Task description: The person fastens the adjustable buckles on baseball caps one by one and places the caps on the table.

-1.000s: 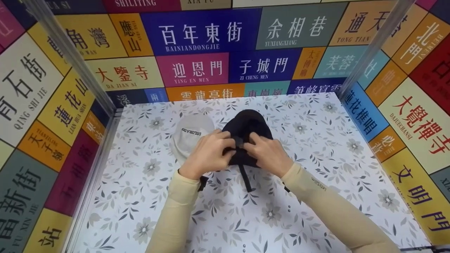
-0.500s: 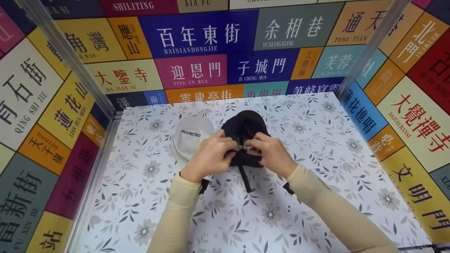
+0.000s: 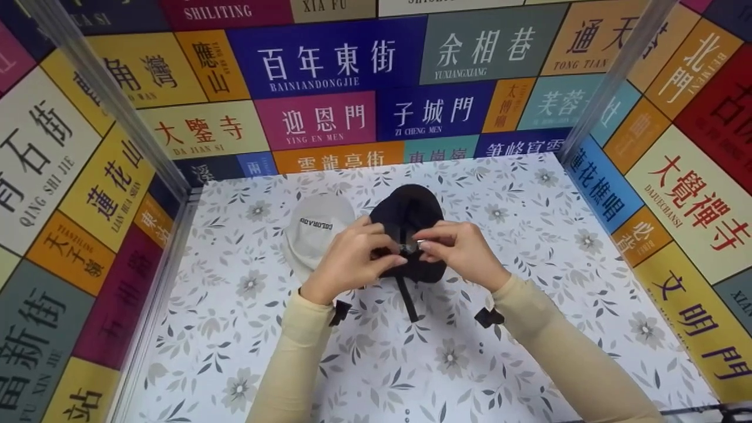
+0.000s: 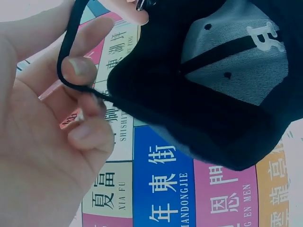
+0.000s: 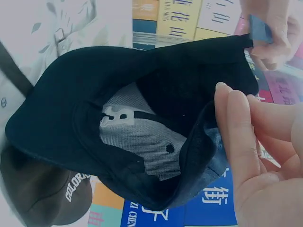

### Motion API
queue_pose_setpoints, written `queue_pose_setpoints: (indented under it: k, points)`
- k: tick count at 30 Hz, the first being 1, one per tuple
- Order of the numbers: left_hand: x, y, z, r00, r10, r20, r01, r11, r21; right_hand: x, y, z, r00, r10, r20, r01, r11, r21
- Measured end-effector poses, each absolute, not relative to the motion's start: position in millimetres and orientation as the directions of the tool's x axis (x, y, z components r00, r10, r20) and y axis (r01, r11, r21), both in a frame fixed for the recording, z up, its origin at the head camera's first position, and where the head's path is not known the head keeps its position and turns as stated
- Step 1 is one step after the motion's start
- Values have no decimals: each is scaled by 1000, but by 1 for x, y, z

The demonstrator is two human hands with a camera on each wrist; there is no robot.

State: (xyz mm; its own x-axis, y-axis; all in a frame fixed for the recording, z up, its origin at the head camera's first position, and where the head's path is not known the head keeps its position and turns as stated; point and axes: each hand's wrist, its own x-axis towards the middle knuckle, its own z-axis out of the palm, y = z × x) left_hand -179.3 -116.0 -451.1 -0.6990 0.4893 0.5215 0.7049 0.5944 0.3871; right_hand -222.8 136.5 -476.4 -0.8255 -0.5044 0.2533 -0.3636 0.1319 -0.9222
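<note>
A black cap (image 3: pixel 408 205) is held up with its hollow side showing. Inside it, in the right wrist view, the back of a light letter patch (image 5: pixel 118 116) shows. My left hand (image 3: pixel 355 252) pinches the cap's narrow back strap (image 4: pixel 64 56), which loops past the fingers in the left wrist view. My right hand (image 3: pixel 464 249) pinches a small silver buckle (image 3: pixel 419 242) at the cap's back edge, just apart from the left fingertips. A light grey cap (image 3: pixel 320 226) lettered COLORADO lies left of the black one, partly behind my left hand.
A narrow black strip (image 3: pixel 406 299) runs from the black cap toward me over the flower-patterned table surface (image 3: pixel 452 358). Panels printed with large characters (image 3: pixel 326 59) wall the table at the back and both sides, with clear corner posts (image 3: pixel 617 76).
My right hand has drawn a little to the right, away from the left hand, and the silver buckle now shows at its fingertips. The grey cap stays in place.
</note>
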Motion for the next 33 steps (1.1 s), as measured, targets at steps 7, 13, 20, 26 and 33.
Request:
queue_pose_setpoints:
  k: [7,13,20,26,33]
  points:
    - [-177,-117,-446,-703,483,522,701,591,398,-214,138,-454,-853,-480,206,-279,86,-956]
    - [-177,-114,-443,-661,447,602,729,571,377,-214,143,-450,-878,-446,173,-231,79,-970]
    - [-176,-111,-442,-647,432,628,749,513,419,-225,151,-460,-885,-405,229,-265,33,-964]
    - [-177,-107,-444,-684,412,602,717,533,449,-223,150,-457,-893,-382,238,-250,-16,-968]
    - [-179,-102,-447,-715,371,592,683,548,482,-219,146,-454,-913,-343,221,-197,-105,-975]
